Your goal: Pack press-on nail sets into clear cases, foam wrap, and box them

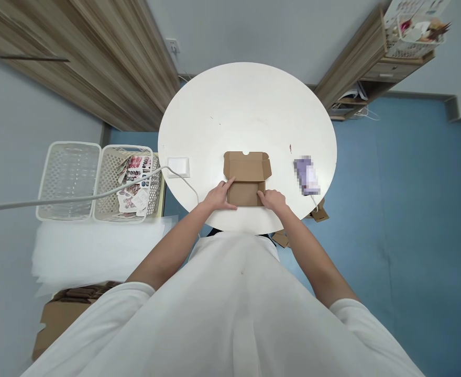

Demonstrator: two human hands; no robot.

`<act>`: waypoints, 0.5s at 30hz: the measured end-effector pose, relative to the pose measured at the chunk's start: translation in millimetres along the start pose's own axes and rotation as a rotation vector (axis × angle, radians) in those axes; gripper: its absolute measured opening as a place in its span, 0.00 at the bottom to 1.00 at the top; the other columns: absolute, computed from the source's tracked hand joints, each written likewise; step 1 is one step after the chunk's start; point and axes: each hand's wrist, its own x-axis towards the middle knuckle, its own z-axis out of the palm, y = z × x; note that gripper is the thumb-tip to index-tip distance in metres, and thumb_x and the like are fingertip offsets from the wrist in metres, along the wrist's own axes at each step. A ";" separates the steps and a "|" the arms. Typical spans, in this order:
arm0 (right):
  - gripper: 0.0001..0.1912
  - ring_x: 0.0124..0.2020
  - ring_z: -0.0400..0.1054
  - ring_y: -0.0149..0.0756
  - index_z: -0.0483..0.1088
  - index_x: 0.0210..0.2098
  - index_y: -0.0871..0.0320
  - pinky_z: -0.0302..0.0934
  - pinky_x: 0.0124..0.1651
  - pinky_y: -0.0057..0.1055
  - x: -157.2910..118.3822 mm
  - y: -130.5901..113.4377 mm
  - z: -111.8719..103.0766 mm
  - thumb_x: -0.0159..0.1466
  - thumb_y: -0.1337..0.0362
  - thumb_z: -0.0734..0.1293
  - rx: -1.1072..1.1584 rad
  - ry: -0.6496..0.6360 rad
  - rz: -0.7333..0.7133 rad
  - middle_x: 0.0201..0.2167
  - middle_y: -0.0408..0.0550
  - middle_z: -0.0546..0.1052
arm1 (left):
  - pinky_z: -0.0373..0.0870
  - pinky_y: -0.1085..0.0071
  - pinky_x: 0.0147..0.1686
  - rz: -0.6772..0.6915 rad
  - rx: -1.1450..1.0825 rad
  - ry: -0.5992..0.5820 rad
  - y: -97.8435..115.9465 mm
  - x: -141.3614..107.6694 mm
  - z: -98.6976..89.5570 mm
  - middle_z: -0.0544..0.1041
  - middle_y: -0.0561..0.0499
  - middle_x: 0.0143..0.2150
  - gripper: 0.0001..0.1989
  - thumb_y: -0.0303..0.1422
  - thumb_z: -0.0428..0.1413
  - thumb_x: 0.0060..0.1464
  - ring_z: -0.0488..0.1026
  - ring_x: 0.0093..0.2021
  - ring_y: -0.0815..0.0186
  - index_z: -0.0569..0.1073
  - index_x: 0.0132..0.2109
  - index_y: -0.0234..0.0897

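Observation:
A brown cardboard box (246,193) lies on the white round table close to my body, its lid (247,166) folded back away from me with the side flaps spread. Nothing shows inside the box. My left hand (219,197) spans its left end, fingers at the back corner and thumb along the near edge. At the right end, my right hand (273,200) grips the side wall, with the thumb at the inner face and the other fingers curled outside, partly hidden.
On the table (246,104) are a white packet stack (178,167) at left and a blurred purple item (307,176) at right. A cable (108,193) crosses the left side above white baskets (126,183) holding printed cards. Cardboard pieces (281,238) lie below the table's right edge.

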 end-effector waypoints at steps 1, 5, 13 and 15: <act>0.28 0.42 0.69 0.50 0.70 0.39 0.61 0.61 0.38 0.40 2.5 0.3 -0.6 0.64 0.49 0.48 0.002 -0.006 0.009 0.41 0.62 0.74 | 0.64 0.67 0.40 -0.002 0.000 -0.003 -0.2 0.2 -0.1 0.61 0.45 0.51 0.58 0.49 0.63 0.33 0.66 0.48 0.55 0.38 0.65 0.47; 0.22 0.43 0.69 0.49 0.70 0.43 0.62 0.61 0.38 0.39 9.4 -0.8 -1.1 0.63 0.55 0.52 0.020 -0.025 0.059 0.43 0.61 0.73 | 0.64 0.67 0.39 0.001 -0.009 -0.002 -0.8 0.4 0.7 0.62 0.45 0.50 0.58 0.49 0.63 0.33 0.66 0.48 0.54 0.38 0.65 0.46; 0.18 0.42 0.69 0.46 0.69 0.43 0.61 0.61 0.38 0.37 12.4 -8.9 -1.5 0.62 0.58 0.54 0.028 -0.027 0.158 0.42 0.58 0.74 | 0.64 0.66 0.38 -0.002 -0.044 0.037 1.4 1.1 4.1 0.62 0.44 0.50 0.58 0.49 0.64 0.32 0.67 0.47 0.53 0.39 0.66 0.47; 0.19 0.42 0.69 0.46 0.69 0.42 0.61 0.60 0.38 0.37 8.8 -10.5 -1.5 0.63 0.57 0.53 0.033 0.005 0.173 0.42 0.58 0.74 | 0.65 0.65 0.38 0.002 -0.052 0.039 1.6 2.3 3.8 0.62 0.44 0.50 0.59 0.48 0.64 0.32 0.67 0.46 0.52 0.39 0.66 0.47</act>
